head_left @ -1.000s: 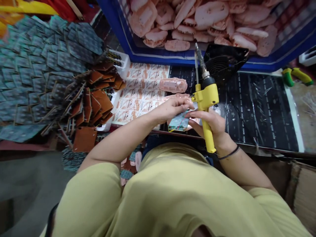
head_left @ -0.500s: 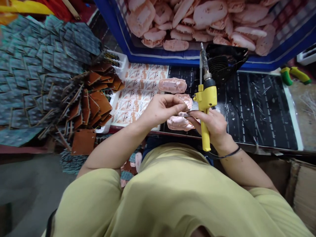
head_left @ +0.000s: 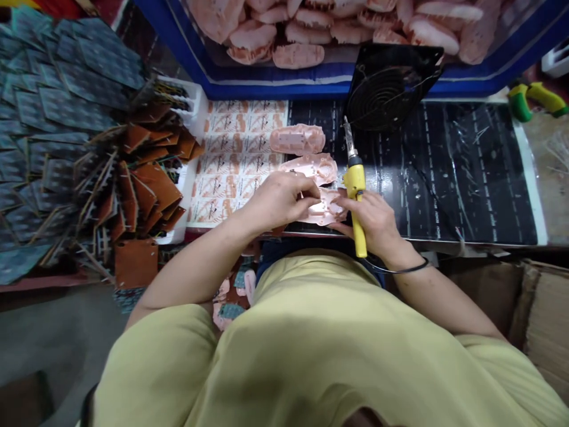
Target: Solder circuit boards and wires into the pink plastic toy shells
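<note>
The tabletop (head_left: 466, 178) is covered by a black lined mat, with a sheet of printed labels (head_left: 231, 154) at its left and a black fan (head_left: 386, 89) standing at the back. At its near edge the left hand (head_left: 280, 200) pinches a pink plastic shell (head_left: 323, 212), while the right hand (head_left: 377, 222) is closed around a yellow soldering iron (head_left: 355, 187) with its tip pointing away, its fingertips touching the same shell. Two more pink shells (head_left: 297, 139) lie just beyond, a blue bin (head_left: 267, 89) of them sits behind, and heaps of brown boards (head_left: 146, 178) and dark circuit boards (head_left: 57, 101) crowd the left.
</note>
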A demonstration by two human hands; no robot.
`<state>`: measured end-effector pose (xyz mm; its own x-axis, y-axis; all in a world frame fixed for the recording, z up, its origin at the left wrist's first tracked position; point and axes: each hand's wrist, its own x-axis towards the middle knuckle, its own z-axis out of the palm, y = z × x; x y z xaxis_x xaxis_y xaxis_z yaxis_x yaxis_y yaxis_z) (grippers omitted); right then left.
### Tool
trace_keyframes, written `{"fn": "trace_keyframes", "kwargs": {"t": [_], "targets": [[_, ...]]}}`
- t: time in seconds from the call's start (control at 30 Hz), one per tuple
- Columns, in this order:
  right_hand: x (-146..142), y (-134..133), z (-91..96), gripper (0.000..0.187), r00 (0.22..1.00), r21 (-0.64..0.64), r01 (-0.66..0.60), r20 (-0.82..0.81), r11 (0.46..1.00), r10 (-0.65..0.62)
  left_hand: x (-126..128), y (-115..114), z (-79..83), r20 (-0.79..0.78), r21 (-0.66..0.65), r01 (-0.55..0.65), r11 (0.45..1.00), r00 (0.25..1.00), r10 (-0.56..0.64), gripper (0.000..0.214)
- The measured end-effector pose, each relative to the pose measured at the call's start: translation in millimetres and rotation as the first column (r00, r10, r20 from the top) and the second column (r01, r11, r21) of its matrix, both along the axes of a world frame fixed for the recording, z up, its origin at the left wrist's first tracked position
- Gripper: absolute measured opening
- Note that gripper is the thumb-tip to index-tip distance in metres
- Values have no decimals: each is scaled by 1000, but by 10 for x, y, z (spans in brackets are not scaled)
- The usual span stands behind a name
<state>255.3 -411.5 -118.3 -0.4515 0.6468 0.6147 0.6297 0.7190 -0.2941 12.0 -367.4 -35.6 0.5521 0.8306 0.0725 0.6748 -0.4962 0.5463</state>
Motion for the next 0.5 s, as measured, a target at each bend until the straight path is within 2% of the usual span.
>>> {"fn": "trace_keyframes", "kwargs": {"t": [0.13,0.23,0.3,0.4,0.43,0.5], "targets": [[-30,-38,74,48,998,0,25,-62,1000,-25,66,-12,-101,-217,46,-7,999,976,16,20],[108,-99,244,28,990,36,25,-141,999,-20,40,-22,-133,-207,3,-15,1000,978,15,19],[241,-169,382,23,985,61,-18,-170,998,28,24,-34,-154,-175,-10,-22,1000,984,20,20],[445,-315,559,46,985,31,-119,-123,992,122,22,-50,-186,-162,-12,-25,1000,987,23,21],[504,-367,597,56,991,41,-82,-104,996,86,25,-53,-194,-165,-11,-27,1000,986,24,21],[592,-459,633,66,993,79,76,-97,994,-68,33,-53,-202,-170,-4,-32,999,985,31,21]]}}
